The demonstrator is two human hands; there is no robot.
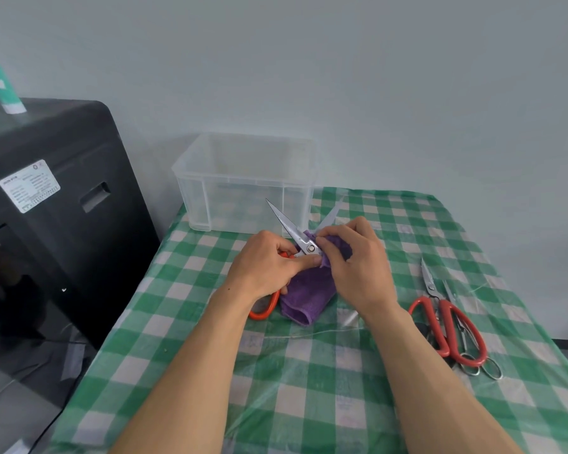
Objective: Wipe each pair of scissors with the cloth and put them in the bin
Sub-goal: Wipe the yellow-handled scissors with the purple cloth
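Note:
My left hand (264,263) grips the orange handles of a pair of scissors (287,226) whose steel blades are spread open and point up toward the bin. My right hand (354,260) pinches a purple cloth (304,294) against the right blade near the pivot. The rest of the cloth hangs down onto the table. A clear plastic bin (243,181) stands at the table's far edge, just behind the blades. Another orange-handled pair of scissors (443,316) lies at the right on the table, with a small all-metal pair (473,348) under and beside it.
The table wears a green-and-white checked cloth under clear plastic film (309,371). A black machine (46,204) stands close to the table's left side, with a white-and-green tube (0,83) on top. A pale wall is right behind the bin.

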